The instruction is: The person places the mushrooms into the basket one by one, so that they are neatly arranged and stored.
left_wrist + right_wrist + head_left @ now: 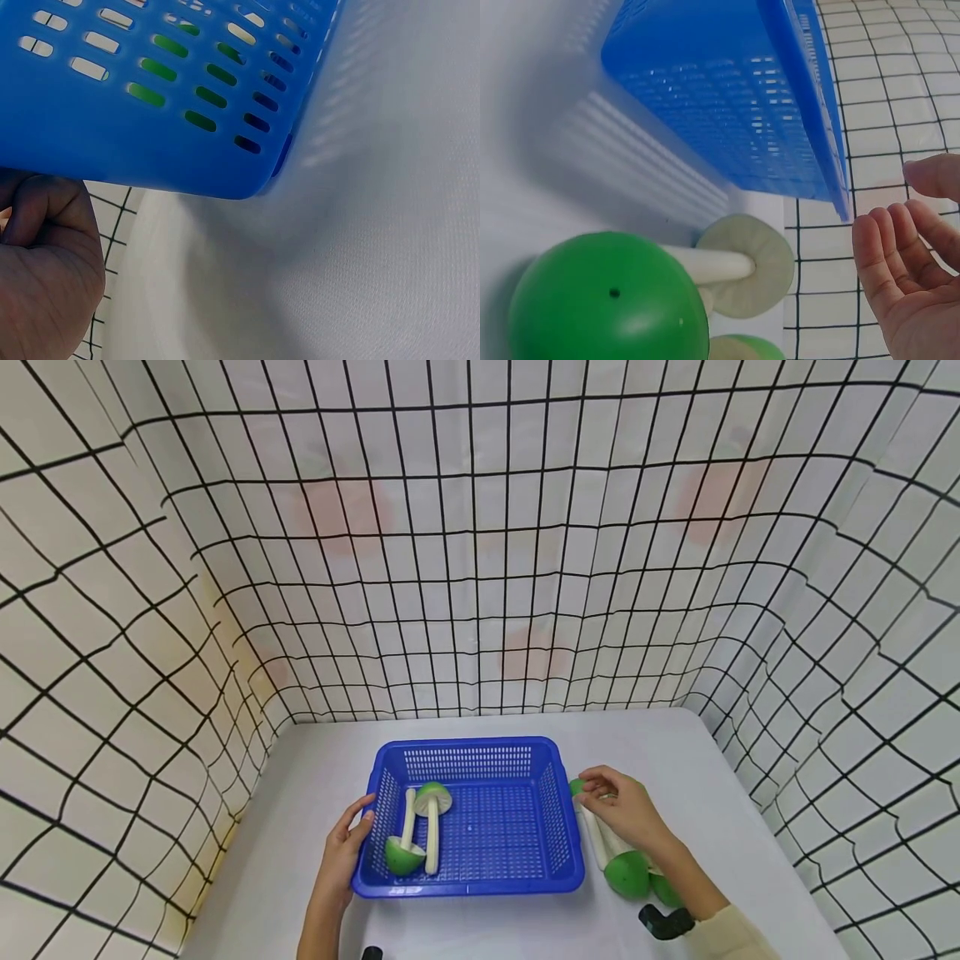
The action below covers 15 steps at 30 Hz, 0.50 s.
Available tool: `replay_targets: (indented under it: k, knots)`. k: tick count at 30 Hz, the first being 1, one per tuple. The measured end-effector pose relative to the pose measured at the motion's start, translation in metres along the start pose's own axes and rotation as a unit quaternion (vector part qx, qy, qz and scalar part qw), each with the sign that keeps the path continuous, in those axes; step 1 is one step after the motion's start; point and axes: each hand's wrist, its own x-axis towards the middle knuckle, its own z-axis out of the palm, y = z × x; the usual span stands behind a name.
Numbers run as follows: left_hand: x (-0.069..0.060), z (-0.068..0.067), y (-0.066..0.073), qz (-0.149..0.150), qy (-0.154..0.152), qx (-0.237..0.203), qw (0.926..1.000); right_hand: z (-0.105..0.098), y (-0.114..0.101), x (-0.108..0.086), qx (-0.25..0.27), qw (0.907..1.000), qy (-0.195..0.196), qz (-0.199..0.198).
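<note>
A blue plastic basket (468,891) stands on the white table, and my left hand (340,858) grips its left rim. Inside it, on the left, lie two toy mushrooms with white stems: one green cap (405,857) faces toward me, the other mushroom (432,827) has its cap away. My right hand (628,810) hovers over several similar mushrooms (627,875) right of the basket, its fingers loosely bent around nothing. In the right wrist view, those fingers are apart from the mushrooms, including a large green cap (607,307) and a pale cap underside (772,262).
A white sheet with a black grid (491,556) surrounds the table on the back and both sides. The white tabletop (637,739) extends behind and beside the basket. A black device (666,922) is strapped at my right wrist.
</note>
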Motion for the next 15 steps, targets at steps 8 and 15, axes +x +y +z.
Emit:
replay_targets:
  k: [8, 15]
  knots:
    - [-0.001, 0.001, 0.000, 0.014, 0.005, 0.012, 0.9998, -0.012, 0.007, -0.004, -0.014, 0.9998, 0.011, 0.010]
    - [-0.003, 0.001, 0.001, 0.017, 0.008, 0.019, 0.9996, -0.019, 0.014, -0.007, -0.039, 0.9987, 0.022, 0.024]
